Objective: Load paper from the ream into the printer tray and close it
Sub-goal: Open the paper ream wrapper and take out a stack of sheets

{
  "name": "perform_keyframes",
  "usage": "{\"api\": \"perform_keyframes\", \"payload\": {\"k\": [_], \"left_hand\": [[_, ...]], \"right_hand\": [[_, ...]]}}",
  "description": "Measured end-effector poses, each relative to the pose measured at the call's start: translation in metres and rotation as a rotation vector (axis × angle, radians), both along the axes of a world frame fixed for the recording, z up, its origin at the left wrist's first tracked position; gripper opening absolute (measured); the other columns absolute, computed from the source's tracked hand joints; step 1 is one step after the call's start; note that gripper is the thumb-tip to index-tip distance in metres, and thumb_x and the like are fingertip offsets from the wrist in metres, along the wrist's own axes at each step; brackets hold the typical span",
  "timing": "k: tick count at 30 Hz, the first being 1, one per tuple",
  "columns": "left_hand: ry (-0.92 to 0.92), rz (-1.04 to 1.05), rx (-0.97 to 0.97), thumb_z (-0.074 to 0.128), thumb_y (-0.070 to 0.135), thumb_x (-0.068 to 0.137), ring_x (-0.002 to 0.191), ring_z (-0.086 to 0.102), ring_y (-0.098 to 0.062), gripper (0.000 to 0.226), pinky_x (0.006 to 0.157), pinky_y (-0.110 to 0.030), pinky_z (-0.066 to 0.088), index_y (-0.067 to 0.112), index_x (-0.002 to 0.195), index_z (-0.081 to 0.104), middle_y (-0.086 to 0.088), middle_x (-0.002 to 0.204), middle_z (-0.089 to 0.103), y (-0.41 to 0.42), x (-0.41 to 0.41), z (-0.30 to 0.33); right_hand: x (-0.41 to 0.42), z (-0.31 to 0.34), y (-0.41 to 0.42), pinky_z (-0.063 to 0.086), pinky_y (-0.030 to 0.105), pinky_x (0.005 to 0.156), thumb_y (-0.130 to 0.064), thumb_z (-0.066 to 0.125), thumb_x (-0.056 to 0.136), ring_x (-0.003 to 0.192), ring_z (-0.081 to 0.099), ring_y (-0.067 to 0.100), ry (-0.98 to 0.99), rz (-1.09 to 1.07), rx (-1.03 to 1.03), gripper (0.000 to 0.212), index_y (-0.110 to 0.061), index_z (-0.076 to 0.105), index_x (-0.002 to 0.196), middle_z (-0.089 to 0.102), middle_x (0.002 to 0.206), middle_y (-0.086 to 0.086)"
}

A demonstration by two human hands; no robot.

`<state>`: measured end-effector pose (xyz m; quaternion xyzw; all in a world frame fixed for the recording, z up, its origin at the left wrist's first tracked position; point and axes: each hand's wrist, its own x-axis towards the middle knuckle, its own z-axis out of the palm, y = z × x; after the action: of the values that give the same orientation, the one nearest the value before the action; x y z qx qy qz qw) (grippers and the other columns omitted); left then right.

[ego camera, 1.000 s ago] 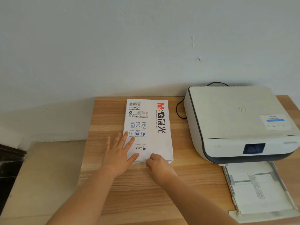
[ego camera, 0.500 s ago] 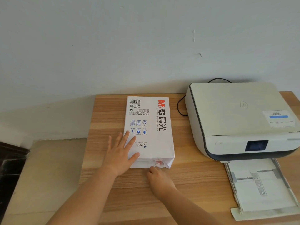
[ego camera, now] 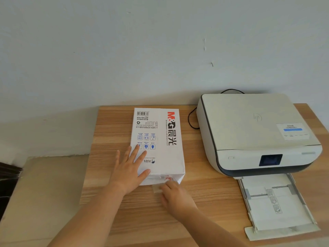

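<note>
A white wrapped paper ream (ego camera: 160,138) with red and black print lies flat on the wooden table (ego camera: 213,198), left of the printer. My left hand (ego camera: 129,169) presses flat on the ream's near left part, fingers spread. My right hand (ego camera: 176,196) sits just in front of the ream's near end, fingers curled, pinching a clear strip of tape (ego camera: 157,188) peeled from the wrapper; the end fold looks loosened. The white printer (ego camera: 249,125) stands at the right. Its paper tray (ego camera: 277,205) is pulled out toward me, with its guides visible.
A black cable (ego camera: 191,120) loops on the table between the ream and the printer, against the wall. A beige lower surface (ego camera: 44,184) lies left of the table, and a dark object (ego camera: 8,177) sits at the far left edge.
My right hand has drawn back toward me from the ream's near end, peeling the tape strip away and loosening the end fold. My left hand has stayed pressed on the ream.
</note>
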<state>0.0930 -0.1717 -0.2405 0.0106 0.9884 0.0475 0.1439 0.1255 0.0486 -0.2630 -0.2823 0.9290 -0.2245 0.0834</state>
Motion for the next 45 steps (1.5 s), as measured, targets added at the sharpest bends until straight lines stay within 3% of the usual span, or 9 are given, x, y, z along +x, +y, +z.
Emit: {"api": "perform_keyframes", "payload": {"k": [6, 10, 15, 19, 24, 33, 39, 42, 45], "left_hand": [[0.018, -0.014, 0.020, 0.006, 0.076, 0.082, 0.145, -0.018, -0.019, 0.077, 0.113, -0.055, -0.014, 0.038, 0.149, -0.001, 0.005, 0.159, -0.016, 0.006, 0.002, -0.004], [-0.006, -0.022, -0.002, 0.003, 0.074, 0.079, 0.144, -0.020, -0.019, 0.078, 0.113, -0.055, -0.015, 0.039, 0.148, -0.005, 0.005, 0.158, -0.020, 0.009, 0.005, -0.005], [-0.010, -0.019, -0.002, 0.000, 0.077, 0.080, 0.145, -0.019, -0.019, 0.079, 0.114, -0.056, -0.014, 0.039, 0.148, -0.006, 0.005, 0.158, -0.020, 0.008, 0.008, -0.005], [-0.011, -0.017, 0.005, -0.007, 0.076, 0.074, 0.144, -0.020, -0.019, 0.083, 0.113, -0.055, -0.015, 0.039, 0.148, -0.005, 0.005, 0.158, -0.019, 0.007, 0.009, -0.006], [0.002, -0.032, 0.018, 0.005, 0.074, 0.081, 0.144, -0.019, -0.019, 0.077, 0.112, -0.054, -0.017, 0.039, 0.148, -0.004, 0.005, 0.159, -0.017, 0.011, 0.008, -0.007], [0.018, -0.109, -0.002, 0.014, 0.073, 0.082, 0.143, -0.024, -0.019, 0.077, 0.112, -0.055, -0.016, 0.038, 0.148, -0.006, 0.005, 0.156, -0.021, 0.018, 0.006, -0.012], [0.081, -0.221, -0.032, 0.032, 0.073, 0.079, 0.146, 0.001, -0.023, 0.080, 0.112, -0.057, -0.005, 0.033, 0.148, 0.018, -0.002, 0.160, 0.009, 0.024, 0.006, -0.022], [0.080, -0.275, -0.046, 0.045, 0.069, 0.078, 0.147, -0.001, -0.024, 0.085, 0.112, -0.056, -0.009, 0.034, 0.149, 0.013, 0.000, 0.160, 0.001, 0.030, 0.005, -0.029], [0.068, -0.268, -0.051, 0.048, 0.071, 0.073, 0.146, 0.012, -0.026, 0.087, 0.111, -0.057, -0.002, 0.032, 0.146, 0.024, -0.003, 0.159, 0.016, 0.035, 0.005, -0.029]], "right_hand": [[-0.040, 0.017, 0.019, 0.052, 0.036, 0.078, -0.039, 0.071, 0.078, 0.097, 0.058, 0.022, 0.095, -0.189, 0.124, 0.045, -0.022, 0.058, 0.117, 0.059, 0.114, 0.002], [-0.051, 0.005, 0.031, 0.044, 0.048, 0.098, -0.059, 0.059, 0.080, 0.127, 0.043, 0.032, 0.086, -0.217, 0.256, 0.065, -0.025, 0.047, 0.133, 0.043, 0.143, 0.009], [-0.053, -0.001, 0.035, 0.031, 0.049, 0.110, -0.055, 0.057, 0.085, 0.138, 0.032, 0.032, 0.073, -0.129, 0.302, 0.066, -0.025, 0.040, 0.141, 0.032, 0.153, 0.009], [-0.051, -0.001, 0.044, 0.028, 0.046, 0.112, -0.046, 0.067, 0.082, 0.138, 0.032, 0.030, 0.051, -0.096, 0.326, 0.066, -0.024, 0.041, 0.139, 0.033, 0.152, 0.007], [-0.047, -0.001, 0.056, 0.041, 0.045, 0.103, -0.038, 0.081, 0.068, 0.126, 0.048, 0.030, 0.080, -0.101, 0.351, 0.071, -0.023, 0.050, 0.130, 0.049, 0.139, 0.008], [-0.041, -0.001, 0.066, 0.042, 0.044, 0.102, -0.032, 0.073, 0.073, 0.127, 0.047, 0.027, 0.026, -0.159, 0.326, 0.066, -0.022, 0.044, 0.132, 0.051, 0.135, 0.004], [-0.039, -0.003, 0.068, 0.043, 0.046, 0.101, -0.034, 0.073, 0.074, 0.122, 0.051, 0.023, 0.058, -0.182, 0.283, 0.063, -0.023, 0.045, 0.129, 0.054, 0.132, 0.001], [-0.038, -0.005, 0.069, 0.042, 0.045, 0.101, -0.036, 0.071, 0.077, 0.122, 0.050, 0.022, 0.070, -0.188, 0.263, 0.060, -0.023, 0.045, 0.130, 0.053, 0.133, 0.000], [-0.037, -0.004, 0.070, 0.043, 0.045, 0.101, -0.039, 0.070, 0.079, 0.122, 0.051, 0.022, 0.091, -0.194, 0.244, 0.058, -0.023, 0.047, 0.129, 0.055, 0.132, 0.001]]}}
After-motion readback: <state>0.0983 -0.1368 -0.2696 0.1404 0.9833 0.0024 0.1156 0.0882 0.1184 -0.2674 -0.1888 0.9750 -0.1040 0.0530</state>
